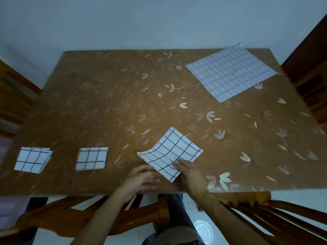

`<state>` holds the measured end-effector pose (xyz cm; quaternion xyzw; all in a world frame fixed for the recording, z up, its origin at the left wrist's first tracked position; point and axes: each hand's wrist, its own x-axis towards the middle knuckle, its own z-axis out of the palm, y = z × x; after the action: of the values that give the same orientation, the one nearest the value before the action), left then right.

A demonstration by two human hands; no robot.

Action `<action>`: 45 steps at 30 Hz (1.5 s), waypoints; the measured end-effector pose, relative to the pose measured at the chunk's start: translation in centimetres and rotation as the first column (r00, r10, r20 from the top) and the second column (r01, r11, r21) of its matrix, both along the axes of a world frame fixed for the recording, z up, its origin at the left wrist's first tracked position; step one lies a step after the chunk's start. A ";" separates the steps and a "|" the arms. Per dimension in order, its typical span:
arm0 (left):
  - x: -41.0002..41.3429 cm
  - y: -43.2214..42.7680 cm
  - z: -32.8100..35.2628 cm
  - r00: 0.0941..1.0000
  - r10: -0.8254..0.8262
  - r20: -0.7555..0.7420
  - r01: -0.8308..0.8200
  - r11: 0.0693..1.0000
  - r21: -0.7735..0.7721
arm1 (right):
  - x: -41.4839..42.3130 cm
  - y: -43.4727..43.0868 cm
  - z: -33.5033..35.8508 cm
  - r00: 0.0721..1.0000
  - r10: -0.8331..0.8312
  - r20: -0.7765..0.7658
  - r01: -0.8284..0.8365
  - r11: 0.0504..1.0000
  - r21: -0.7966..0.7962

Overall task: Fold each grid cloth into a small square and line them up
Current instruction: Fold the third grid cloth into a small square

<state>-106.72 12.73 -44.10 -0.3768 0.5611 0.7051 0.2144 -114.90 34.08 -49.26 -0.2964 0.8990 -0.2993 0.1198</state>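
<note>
Approx. half done, judging by the layout. Two are finished and sit in a row along the near edge of the brown leaf-patterned table [106, 96]: the leftmost small folded white black-grid cloth square [32, 160], layers a bit skewed, and a neater second folded black-grid square [91, 158] to its right, well apart. The third, a part-folded white black-grid cloth [169, 151], lies near centre, turned diagonal and bigger than the done ones, so prob. one more fold, then squaring into the row. The person's right hand [190, 174] presses its near corner w/ fingers straight and together. The left hand [141, 177] is at its near-left edge, blurred, fingers loosely bent; can't tell if it pinches. Still to do: the flat unfolded pale cloth w/ fine blue grid [230, 73], far right, one corner overhanging the far edge. Wooden chairs [265, 214] stand round the table; nothing lies in the row's path.
</note>
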 end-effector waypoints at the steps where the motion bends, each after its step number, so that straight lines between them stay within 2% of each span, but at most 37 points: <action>1: 0.3 -0.4 -0.3 0.999 -0.051 0.005 0.052 0.993 -0.102 | 0.1 0.3 0.2 1.000 -0.016 0.021 0.017 0.998 -0.056; 4: 1.0 -1.4 -1.5 0.999 -0.033 0.002 0.032 0.943 -0.332 | 0.3 1.1 0.7 0.997 -0.042 0.069 0.054 0.980 -0.192; 7: 1.5 -1.5 -2.3 0.990 -0.099 -0.097 0.046 0.896 -0.443 | 0.6 1.9 0.6 0.987 -0.042 0.158 0.079 0.968 -0.236; 10: 1.8 -0.9 -2.8 0.969 -0.127 -0.214 0.032 0.916 -0.400 | 0.9 2.5 0.7 0.973 -0.022 0.231 0.069 0.978 -0.199; 12: 1.9 -0.2 -2.6 0.961 -0.157 -0.228 0.068 0.932 -0.355 | 1.0 2.8 0.8 0.960 -0.035 0.276 0.081 0.984 -0.156; 14: 2.4 0.0 -2.7 0.939 -0.257 -0.228 0.156 0.911 -0.383 | 1.2 3.2 0.6 0.947 -0.069 0.315 0.106 0.989 -0.102; 18: 2.5 -0.1 -3.2 0.942 -0.280 -0.184 0.193 0.902 -0.386 | 1.5 4.3 0.3 0.948 -0.178 0.264 0.181 0.983 0.012; 24: 2.1 -0.3 -3.5 0.970 -0.237 -0.060 0.203 0.917 -0.344 | 0.9 4.5 0.9 0.938 -0.231 0.259 0.210 0.972 0.107; 29: 1.8 -0.5 -3.8 0.956 -0.287 -0.051 0.238 0.870 -0.432 | 0.5 3.3 0.8 0.908 -0.342 0.242 0.307 0.937 0.169; 37: 0.6 -0.6 -4.2 0.978 -0.201 0.048 0.203 0.896 -0.396 | -0.5 2.3 1.1 0.830 -0.457 0.319 0.378 0.882 0.281; 39: 0.4 -0.6 -4.1 0.982 -0.188 -0.004 0.168 0.885 -0.434 | -0.6 2.1 1.3 0.806 -0.493 0.327 0.404 0.863 0.305; 43: 0.0 -0.7 -4.6 0.968 -0.214 -0.129 0.085 0.769 -0.633 | -0.6 1.7 1.6 0.774 -0.531 0.344 0.435 0.842 0.319; 45: -0.1 -0.7 -4.9 0.960 -0.213 -0.182 0.035 0.734 -0.678 | -0.6 1.8 1.9 0.763 -0.539 0.356 0.453 0.839 0.301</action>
<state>-106.85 12.04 -48.99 -0.2991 0.8225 0.4820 0.0402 -115.50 35.86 -47.41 0.0395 0.9215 -0.2873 0.2582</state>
